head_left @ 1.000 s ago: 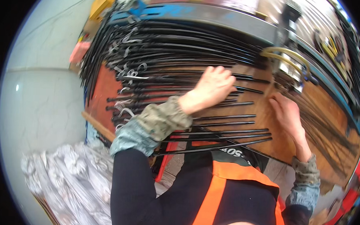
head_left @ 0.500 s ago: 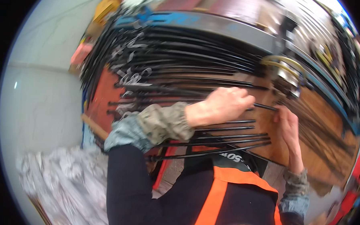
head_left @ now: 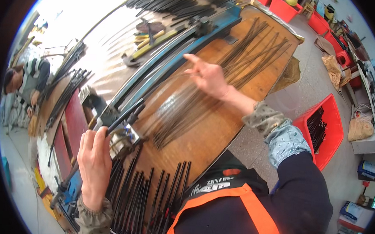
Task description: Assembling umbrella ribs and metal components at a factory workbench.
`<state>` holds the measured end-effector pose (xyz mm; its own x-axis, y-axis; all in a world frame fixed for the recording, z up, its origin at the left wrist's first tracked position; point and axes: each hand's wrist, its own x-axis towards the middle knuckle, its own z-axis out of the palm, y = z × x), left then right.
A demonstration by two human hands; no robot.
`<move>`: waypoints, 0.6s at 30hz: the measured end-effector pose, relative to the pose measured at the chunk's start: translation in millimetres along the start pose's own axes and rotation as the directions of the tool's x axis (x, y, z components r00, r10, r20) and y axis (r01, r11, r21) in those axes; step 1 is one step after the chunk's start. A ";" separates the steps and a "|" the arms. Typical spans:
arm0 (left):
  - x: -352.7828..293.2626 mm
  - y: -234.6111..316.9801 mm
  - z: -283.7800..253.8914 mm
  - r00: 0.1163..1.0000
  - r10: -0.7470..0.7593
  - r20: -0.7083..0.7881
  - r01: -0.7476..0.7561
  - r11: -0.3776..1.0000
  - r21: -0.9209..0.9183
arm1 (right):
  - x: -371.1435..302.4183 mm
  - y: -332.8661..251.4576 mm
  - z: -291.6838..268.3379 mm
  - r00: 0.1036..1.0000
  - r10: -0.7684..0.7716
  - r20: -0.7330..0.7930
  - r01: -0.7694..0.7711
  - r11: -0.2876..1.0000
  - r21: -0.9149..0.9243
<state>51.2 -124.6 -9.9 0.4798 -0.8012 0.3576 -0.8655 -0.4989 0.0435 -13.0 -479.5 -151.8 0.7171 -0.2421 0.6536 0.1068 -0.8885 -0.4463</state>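
Black rod (head_left: pixel 125 117) in the left hand (head_left: pixel 94 161) is the thing being handled in the head view. Taking the picture as a dial, it lies toward 9 o'clock, tilted, its free end pointing up toward 1 o'clock. The left fingers are closed around its lower part. Just beside it, at 8 o'clock, is a shiny metal fixture (head_left: pixel 126 140); I can't tell whether the two touch.

At 1 o'clock the right hand (head_left: pixel 210 78) is over the wooden board (head_left: pixel 211 139), index finger stretched out, the others bent. Blur hides whether a thin strand is pinched there, so I can't fairly say if those fingers hold anything. Thin wires (head_left: pixel 244 56) lie loosely fanned on the board beneath and beyond it, reaching out past 1 o'clock. A blue rail (head_left: pixel 218 28) borders the board on its far side. Between 6 and 7 o'clock, a row of dark rods (head_left: pixel 161 195) points up toward the board. At 3 o'clock a red bin (head_left: pixel 332 144) on the floor holds black pieces, and at 10 o'clock a co-worker (head_left: pixel 32 74) bends over other work.

To handle this well, I'd keep the left grip firm and low on the rod, leaving its end free and in sight, and steady it clear of the fixture. The right fingers would do best with a light pinch on a single strand, lifted clear of its neighbours, as such slender lengths probably flex and tangle easily.
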 end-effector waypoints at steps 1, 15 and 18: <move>17.4 4.9 5.7 0.999 0.052 0.016 -0.052 0.998 -0.041 | 9.5 -12.5 -0.1 1.000 -0.001 -0.010 0.001 1.000 -0.012; 29.5 -26.3 5.4 0.999 -0.030 0.018 0.029 0.999 0.034 | 27.9 -2.0 -1.3 0.953 -0.300 0.050 0.275 0.922 0.273; 26.0 -4.5 8.2 0.995 0.065 0.080 -0.063 0.998 -0.020 | 15.5 -57.8 18.5 0.916 -0.400 0.021 0.364 0.853 0.375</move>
<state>68.7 -145.9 -8.5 0.4327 -0.8558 0.2834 -0.8969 -0.4405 0.0390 4.7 -424.8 -127.2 0.6287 0.1421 0.7645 0.6102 -0.6996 -0.3718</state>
